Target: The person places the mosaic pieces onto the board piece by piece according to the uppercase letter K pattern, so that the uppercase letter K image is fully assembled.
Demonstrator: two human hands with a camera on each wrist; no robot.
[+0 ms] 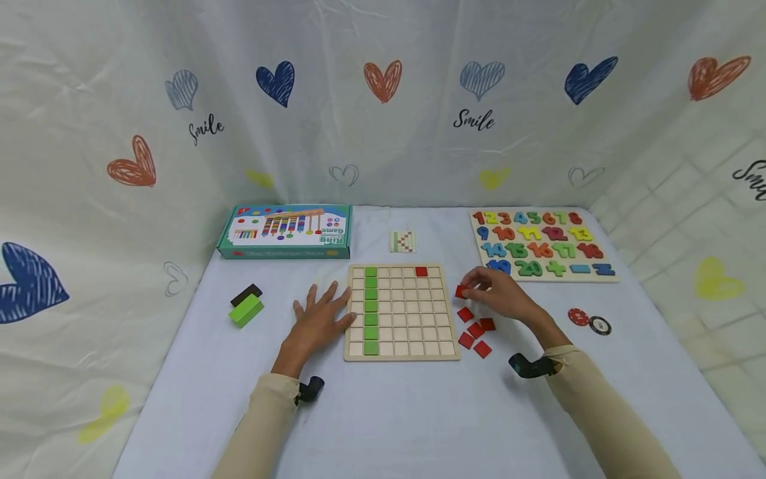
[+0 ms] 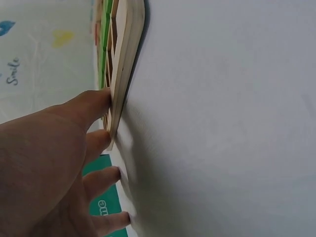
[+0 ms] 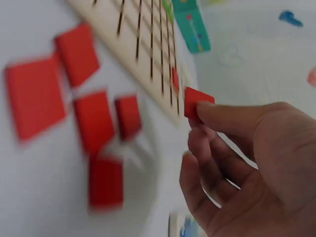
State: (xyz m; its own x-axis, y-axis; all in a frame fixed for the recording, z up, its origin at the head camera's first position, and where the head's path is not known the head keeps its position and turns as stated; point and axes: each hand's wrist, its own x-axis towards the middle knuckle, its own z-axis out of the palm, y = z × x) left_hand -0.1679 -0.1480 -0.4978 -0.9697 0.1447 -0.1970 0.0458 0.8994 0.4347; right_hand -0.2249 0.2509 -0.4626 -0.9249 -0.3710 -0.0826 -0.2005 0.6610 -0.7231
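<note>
A square wooden grid board (image 1: 415, 322) lies mid-table. One of its columns holds a run of green tiles (image 1: 371, 306), and a single red tile (image 1: 421, 271) sits in the top row toward the right. My left hand (image 1: 317, 324) has its fingers spread, thumb and forefinger touching the board's left edge (image 2: 121, 74). Just off the board's right side, my right hand (image 1: 497, 293) pinches a red tile (image 3: 193, 101) between thumb and fingers, above the table. Several loose red tiles (image 1: 475, 330) lie below that hand, blurred in the right wrist view.
A small pattern card (image 1: 403, 242) lies behind the board. A ring game box (image 1: 284, 233) stands back left, a number puzzle board (image 1: 544, 245) back right. Green blocks (image 1: 246, 311) and a black piece (image 1: 245, 294) lie left; two round chips (image 1: 578, 317) lie right.
</note>
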